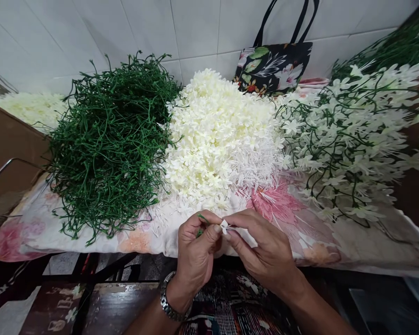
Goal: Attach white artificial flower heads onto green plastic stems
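Hands meet at lower centre of the frame, fingertips touching over the near edge of the cloth (335, 242). Both forearms enter from the bottom edge and converge upward, the right one at the steeper slant.

Left hand (195, 253): back of the hand toward the camera, fingers curled inward, thumb and forefinger pressed together on a thin green stem (201, 217) that shows just above and below the thumb. A metal watch (169, 302) circles the wrist.

Right hand (265, 251): knuckles uppermost, fingers bent and bunched, thumb and forefinger pinching a small white flower (224, 226). The flower sits between the two thumbs, touching the left thumb tip and just beside the end of the stem.

Surroundings: cloth with a pink floral print spread over the tabletop. Stem pile (108, 144), a tangled green mound, at centre left. Flower pile (219, 135), cream-white, at centre, touching the stem pile on its left side. Sprays (352, 135) of white blossoms on green branches at right, well apart from the hands. Dark flowered bag (275, 65) leaning on the tiled wall (195, 28) at upper centre. Brown box (7, 144) at the left edge.
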### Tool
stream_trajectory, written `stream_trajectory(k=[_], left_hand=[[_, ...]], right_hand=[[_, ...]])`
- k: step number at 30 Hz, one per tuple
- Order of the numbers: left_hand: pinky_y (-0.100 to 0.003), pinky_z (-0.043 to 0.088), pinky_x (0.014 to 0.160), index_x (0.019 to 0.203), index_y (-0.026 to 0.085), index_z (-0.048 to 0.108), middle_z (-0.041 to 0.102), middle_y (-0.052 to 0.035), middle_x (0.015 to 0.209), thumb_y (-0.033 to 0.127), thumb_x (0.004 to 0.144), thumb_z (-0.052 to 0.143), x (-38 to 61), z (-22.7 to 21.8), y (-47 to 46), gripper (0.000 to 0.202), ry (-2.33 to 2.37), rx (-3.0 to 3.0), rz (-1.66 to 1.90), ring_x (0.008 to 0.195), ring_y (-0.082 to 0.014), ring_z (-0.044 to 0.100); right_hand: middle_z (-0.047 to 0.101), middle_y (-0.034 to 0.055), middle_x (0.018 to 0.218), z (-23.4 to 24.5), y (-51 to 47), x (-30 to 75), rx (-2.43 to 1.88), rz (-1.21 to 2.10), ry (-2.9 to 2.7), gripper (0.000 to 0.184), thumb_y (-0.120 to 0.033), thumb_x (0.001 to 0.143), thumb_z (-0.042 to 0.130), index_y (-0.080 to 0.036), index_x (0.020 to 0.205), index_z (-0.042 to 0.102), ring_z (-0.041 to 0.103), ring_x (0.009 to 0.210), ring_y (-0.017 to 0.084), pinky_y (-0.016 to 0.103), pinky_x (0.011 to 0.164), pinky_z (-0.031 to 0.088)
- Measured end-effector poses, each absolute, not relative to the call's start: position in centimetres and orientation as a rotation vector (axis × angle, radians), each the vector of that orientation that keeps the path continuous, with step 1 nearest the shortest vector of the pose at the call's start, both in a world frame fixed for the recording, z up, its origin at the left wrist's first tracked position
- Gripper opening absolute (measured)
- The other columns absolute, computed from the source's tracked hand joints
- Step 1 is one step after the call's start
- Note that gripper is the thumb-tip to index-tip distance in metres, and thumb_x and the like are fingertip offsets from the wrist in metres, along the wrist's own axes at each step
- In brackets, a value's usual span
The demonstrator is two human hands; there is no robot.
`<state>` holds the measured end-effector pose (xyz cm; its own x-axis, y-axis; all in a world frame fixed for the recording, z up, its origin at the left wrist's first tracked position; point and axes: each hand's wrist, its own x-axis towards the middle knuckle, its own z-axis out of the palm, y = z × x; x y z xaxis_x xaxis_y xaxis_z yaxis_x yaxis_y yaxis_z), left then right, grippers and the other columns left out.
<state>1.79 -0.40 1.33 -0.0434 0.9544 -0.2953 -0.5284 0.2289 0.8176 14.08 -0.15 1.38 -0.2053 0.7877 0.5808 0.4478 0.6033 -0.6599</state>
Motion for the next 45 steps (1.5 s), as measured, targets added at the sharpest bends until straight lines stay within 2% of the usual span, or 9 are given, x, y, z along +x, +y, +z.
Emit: stream_trajectory(k=[2,6,10,14,17,21,31,37,45], left_hand=[[-0.016,0.027,0.040,0.060,0.015,0.063,0.046,0.0055,0.050,0.031,0.059,0.077,1.9,1.3,-0.5,0.022,0.986,0.581,1.316,0.042,-0.0032,0.032],[-0.017,0.028,0.043,0.063,0.016,0.065,0.049,0.0037,0.054,0.030,0.065,0.074,1.6,0.8,-0.8,0.017,1.025,0.709,1.311,0.046,-0.0048,0.035],[-0.018,0.028,0.044,0.081,0.017,0.069,0.055,0.0007,0.065,0.034,0.075,0.066,0.7,0.4,-1.1,0.018,1.024,0.805,1.238,0.048,-0.0051,0.034],[-0.021,0.028,0.045,0.084,0.016,0.070,0.052,0.0005,0.059,0.037,0.082,0.055,-0.1,0.5,-0.9,0.026,1.137,0.952,1.209,0.046,-0.0067,0.034],[-0.022,0.034,0.049,0.081,0.017,0.072,0.054,0.0004,0.054,0.029,0.082,0.054,-0.3,1.1,-0.7,0.021,1.265,1.212,1.153,0.048,-0.0102,0.042],[-0.022,0.038,0.052,0.079,0.019,0.072,0.062,-0.0006,0.061,0.015,0.080,0.052,-0.5,1.7,-0.6,0.020,1.241,1.513,1.176,0.054,-0.0122,0.051],[-0.021,0.031,0.047,0.074,0.016,0.059,0.039,0.0036,0.056,0.008,0.082,0.046,-0.8,1.1,-0.7,0.017,1.107,1.896,1.153,0.051,-0.0093,0.040],[-0.022,0.029,0.049,0.067,0.016,0.053,0.036,0.0038,0.057,0.003,0.078,0.042,-0.8,0.7,-0.5,0.020,1.172,2.021,1.041,0.053,-0.0097,0.038],[-0.022,0.026,0.047,0.055,0.019,0.037,0.032,0.0045,0.052,0.004,0.073,0.039,-0.4,0.3,0.1,0.024,1.209,2.044,0.989,0.049,-0.0096,0.035]], right_hand=[[0.061,0.0013,0.068,1.4,-0.2,13.9,-1.015,0.414,-1.817,0.011,-0.010,0.084,0.052,-0.019,0.090,0.057,0.057,0.062,0.012,0.023,0.055,0.048],[0.058,0.0000,0.062,1.3,-0.3,13.9,-1.042,0.359,-1.810,0.011,-0.009,0.083,0.051,-0.019,0.083,0.056,0.054,0.055,0.011,0.023,0.051,0.045],[0.053,-0.0016,0.061,1.0,-0.3,14.5,-1.095,0.428,-1.739,0.010,-0.009,0.082,0.051,-0.018,0.079,0.053,0.050,0.053,0.009,0.021,0.048,0.042],[0.052,-0.0029,0.062,0.9,0.1,15.0,-1.127,0.593,-1.695,0.010,-0.011,0.082,0.053,-0.018,0.076,0.053,0.049,0.054,0.008,0.019,0.049,0.040],[0.052,-0.0024,0.063,1.5,0.3,15.4,-1.086,0.707,-1.715,0.010,-0.012,0.082,0.052,-0.018,0.075,0.053,0.050,0.056,0.009,0.020,0.051,0.041],[0.053,-0.0017,0.063,2.9,0.4,15.7,-1.017,0.729,-1.793,0.010,-0.010,0.081,0.051,-0.017,0.075,0.053,0.050,0.056,0.009,0.021,0.051,0.041],[0.056,0.0016,0.066,3.2,0.7,15.9,-0.966,0.605,-2.030,0.010,-0.008,0.082,0.049,-0.015,0.078,0.055,0.052,0.061,0.011,0.023,0.055,0.042],[0.057,0.0048,0.069,2.7,0.7,15.9,-0.965,0.424,-2.154,0.013,-0.007,0.083,0.046,-0.014,0.079,0.055,0.052,0.065,0.014,0.026,0.058,0.043],[0.055,0.0026,0.069,0.4,1.0,15.7,-0.932,0.521,-2.071,0.011,-0.007,0.084,0.046,-0.016,0.082,0.051,0.051,0.064,0.012,0.024,0.056,0.043]])
